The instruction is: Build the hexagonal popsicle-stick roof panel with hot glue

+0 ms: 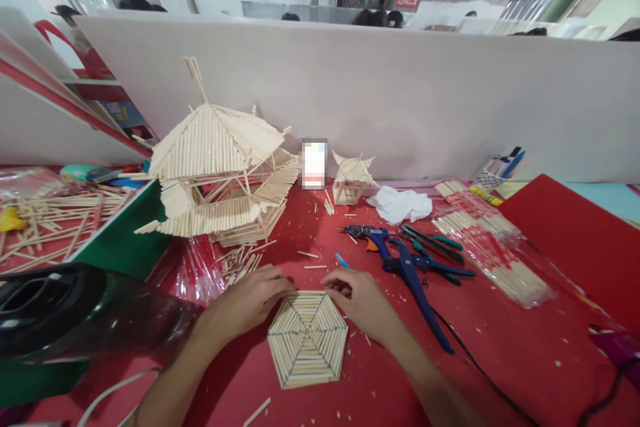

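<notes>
A hexagonal panel of short wooden sticks [309, 363] lies flat on the red table, its sticks laid in rings with dark lines running out from the centre. My left hand [257, 297] is at the panel's far left corner, fingers curled and pressed together against its edge. At the far right corner, my right hand [363, 300] has its thumb and fingers bent in a pinch on the rim. Both fingertips are partly hidden, so any small stick between them cannot be made out. Just beyond lie two loose sticks [315, 267] and a small blue piece [342, 260].
A large stick pavilion [215, 167] stands back left, a small one [353, 180] beyond the middle. A glue gun [373, 233], blue cutter [417, 293], pliers [435, 243], white cloth [401, 205] and bagged sticks [493, 247] lie right. A dark transparent container [100, 310] is at left.
</notes>
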Tool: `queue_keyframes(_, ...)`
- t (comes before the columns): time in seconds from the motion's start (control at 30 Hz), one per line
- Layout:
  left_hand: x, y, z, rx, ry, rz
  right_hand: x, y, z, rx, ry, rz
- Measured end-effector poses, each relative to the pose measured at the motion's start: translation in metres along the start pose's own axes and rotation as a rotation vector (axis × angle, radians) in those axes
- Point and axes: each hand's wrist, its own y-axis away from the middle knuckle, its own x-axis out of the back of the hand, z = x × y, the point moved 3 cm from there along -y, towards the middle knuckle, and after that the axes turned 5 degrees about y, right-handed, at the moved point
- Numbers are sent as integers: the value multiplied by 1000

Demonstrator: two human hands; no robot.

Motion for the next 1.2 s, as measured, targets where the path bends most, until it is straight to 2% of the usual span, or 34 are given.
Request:
queue_keyframes(0.33, 0, 1, 1, -12, -7, 0, 2, 1, -3, -2, -11, -20)
queue_keyframes(0.5, 3, 2, 2, -17, -6, 38, -1, 0, -4, 62, 41, 22)
queue_keyframes(0.6, 6, 4, 4, 26, 23, 58, -1, 0, -7, 172, 109, 100)
queue_keyframes(0.7, 7, 4, 13, 76, 109, 64, -1, 3, -12, 363, 234, 160)
queue_keyframes(0.8, 2, 0, 23, 116, 256, 22, -3, 10, -20, 556, 374, 136)
queue_keyframes(0.9, -3, -4, 29, 170, 394, -10, -5, 15, -30, 641, 478, 79)
queue_keyframes(1.0, -6, -7, 28, 224, 490, -3, -3, 13, -37, 609, 466, 36)
queue_keyframes(1.07, -6, -9, 28, 249, 548, 24, 8, 8, -37, 541, 414, 86)
queue_keyframes(1.13, -5, -10, 27, 266, 581, 68, 29, 6, -27, 394, 415, 205)
queue_keyframes(1.2, -4, -11, 25, 279, 589, 119, 57, 9, -7, 163, 521, 333)
